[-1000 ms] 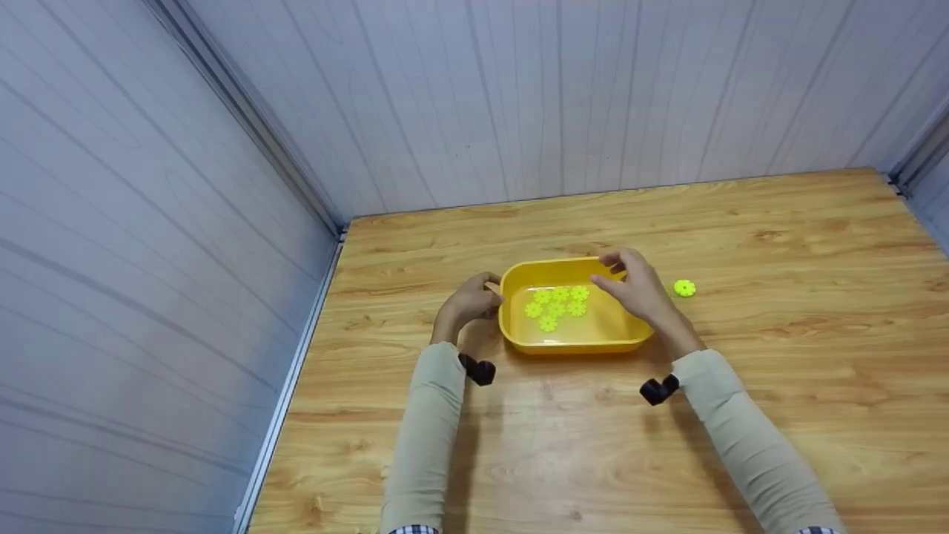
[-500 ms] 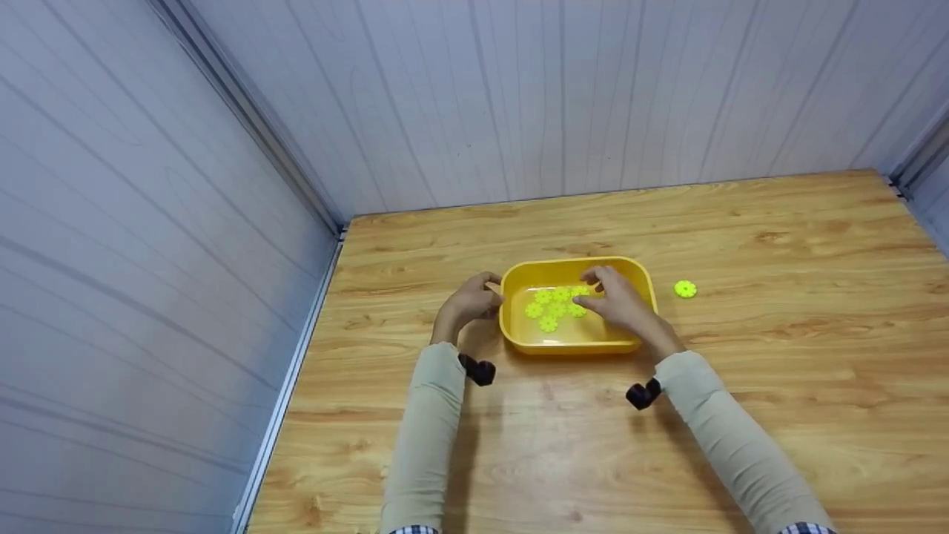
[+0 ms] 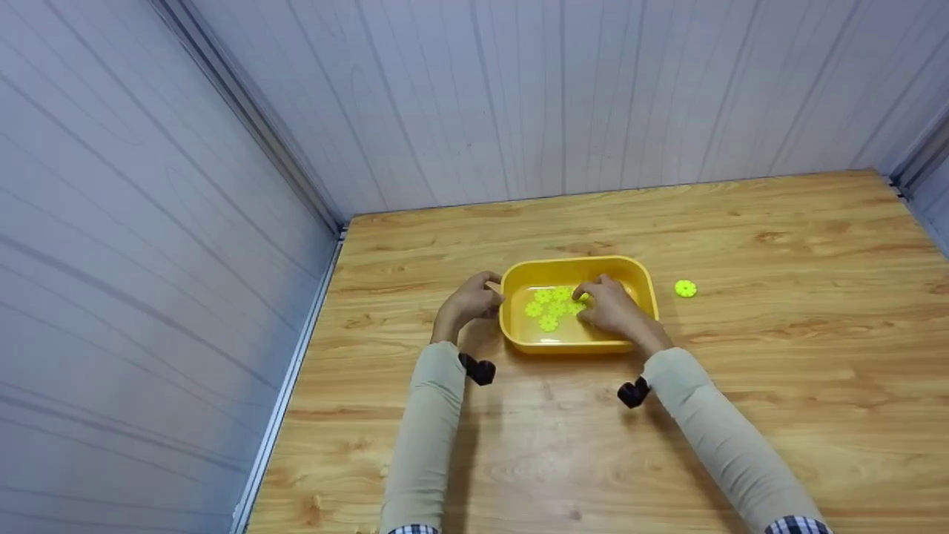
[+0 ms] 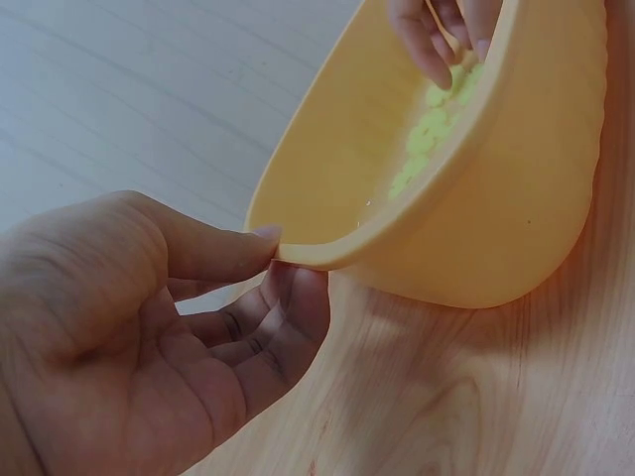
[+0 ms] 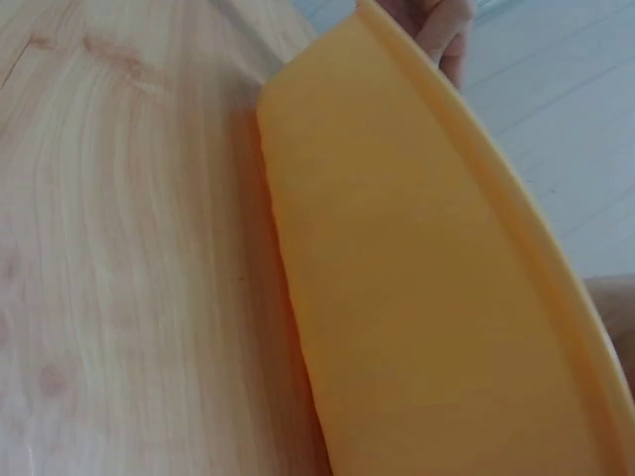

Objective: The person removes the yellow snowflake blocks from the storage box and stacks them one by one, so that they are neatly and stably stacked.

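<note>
A yellow plastic tub (image 3: pixel 578 345) stands on the wooden table, with several lime-yellow flower-shaped pieces (image 3: pixel 549 308) on its floor. My left hand (image 3: pixel 474 300) pinches the tub's left rim between thumb and fingers, plainly seen in the left wrist view. Inside the tub, my right hand (image 3: pixel 612 305) reaches down to the flower pieces at the right of the group. Its finger and thumb are spread apart, partly covering a piece. In the right wrist view the tub's wall hides most of that hand.
One more lime-yellow flower piece (image 3: pixel 686 288) lies on the wooden table (image 3: pixel 778 334), right of the tub. White panelled walls (image 3: pixel 534 96) rise behind the table and on the left. A black wrist camera (image 3: pixel 632 393) sits at my right cuff.
From over the tub's right rim, my right hand has moved left and down to the flower pieces. My left hand keeps its hold on the rim, and the tub stays in place.
</note>
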Motion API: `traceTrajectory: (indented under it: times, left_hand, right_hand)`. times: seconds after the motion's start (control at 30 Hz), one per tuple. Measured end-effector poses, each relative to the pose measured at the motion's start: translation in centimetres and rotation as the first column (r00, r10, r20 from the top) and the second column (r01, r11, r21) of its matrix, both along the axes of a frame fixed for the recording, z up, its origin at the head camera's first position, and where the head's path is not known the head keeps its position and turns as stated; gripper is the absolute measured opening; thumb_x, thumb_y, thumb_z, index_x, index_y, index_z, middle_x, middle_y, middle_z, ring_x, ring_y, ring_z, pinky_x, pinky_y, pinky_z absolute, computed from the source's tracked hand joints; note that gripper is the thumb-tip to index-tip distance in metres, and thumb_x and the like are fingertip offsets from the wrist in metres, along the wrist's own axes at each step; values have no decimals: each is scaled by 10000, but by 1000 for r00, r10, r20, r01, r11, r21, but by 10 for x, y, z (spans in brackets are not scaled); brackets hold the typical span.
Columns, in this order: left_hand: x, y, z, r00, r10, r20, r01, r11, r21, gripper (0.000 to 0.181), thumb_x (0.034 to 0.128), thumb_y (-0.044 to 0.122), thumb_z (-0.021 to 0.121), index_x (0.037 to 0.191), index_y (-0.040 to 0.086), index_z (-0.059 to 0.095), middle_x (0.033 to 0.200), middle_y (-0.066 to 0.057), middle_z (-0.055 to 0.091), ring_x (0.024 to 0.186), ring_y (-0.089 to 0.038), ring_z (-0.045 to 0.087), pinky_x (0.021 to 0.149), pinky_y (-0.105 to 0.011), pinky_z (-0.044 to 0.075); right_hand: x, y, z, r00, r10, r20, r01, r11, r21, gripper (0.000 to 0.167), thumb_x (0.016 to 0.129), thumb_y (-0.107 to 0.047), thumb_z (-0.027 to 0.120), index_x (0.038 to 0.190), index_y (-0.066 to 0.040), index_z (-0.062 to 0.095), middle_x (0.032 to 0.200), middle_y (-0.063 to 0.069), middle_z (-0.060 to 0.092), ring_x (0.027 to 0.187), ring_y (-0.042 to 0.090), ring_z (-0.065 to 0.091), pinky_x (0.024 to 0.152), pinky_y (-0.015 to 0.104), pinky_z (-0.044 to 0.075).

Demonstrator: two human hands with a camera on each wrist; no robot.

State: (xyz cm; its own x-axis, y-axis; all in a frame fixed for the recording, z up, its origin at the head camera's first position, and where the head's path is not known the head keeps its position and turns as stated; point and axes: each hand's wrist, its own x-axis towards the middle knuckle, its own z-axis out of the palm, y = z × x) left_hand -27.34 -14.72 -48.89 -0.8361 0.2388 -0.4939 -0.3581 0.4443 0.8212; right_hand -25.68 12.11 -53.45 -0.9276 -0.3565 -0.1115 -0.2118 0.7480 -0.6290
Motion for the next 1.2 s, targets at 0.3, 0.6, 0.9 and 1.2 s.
traceTrajectory:
  times: [0.3, 0.6, 0.9, 1.2]
  left_hand:
    - [0, 0, 0, 1000, -2, -7, 2, 1000, -2, 448, 909, 53, 535, 1348, 40, 447, 969, -82, 506, 773, -168, 513, 868, -389, 499]
    - [0, 0, -2, 1000, 8, -4, -8, 1000, 1, 439, 913, 42, 530, 1345, 39, 449, 961, -87, 518, 781, -177, 525, 956, -474, 468]
    - [2, 0, 0, 1000, 1, -16, -1, 1000, -7, 431, 928, 59, 531, 1351, 43, 446, 1084, -175, 565, 773, -181, 535, 946, -471, 474]
    - [1, 1, 0, 1000, 7, -10, -7, 1000, -22, 435, 911, 54, 538, 1338, 50, 457, 1168, -217, 555, 793, -174, 557, 952, -460, 481]
  right_hand:
    - [-1, -1, -2, 998, 18, -65, -15, 999, 44, 294, 825, -125, 722, 1101, -42, 665, 1169, 207, 476, 1100, 375, 404, 951, 501, 336]
    - [0, 0, 0, 1000, -9, -22, 10, 1000, 28, 315, 788, -178, 778, 931, -21, 545, 998, 109, 386, 967, 302, 358, 816, 421, 315]
    - [0, 5, 4, 1000, -5, 9, 6, 996, -91, 171, 832, -168, 734, 820, -38, 623, 994, 171, 540, 1131, 407, 442, 1004, 504, 335]
    - [3, 10, 11, 999, -7, 35, 14, 977, -214, 165, 876, -207, 693, 863, -59, 620, 1025, 170, 544, 1023, 333, 507, 872, 436, 411]
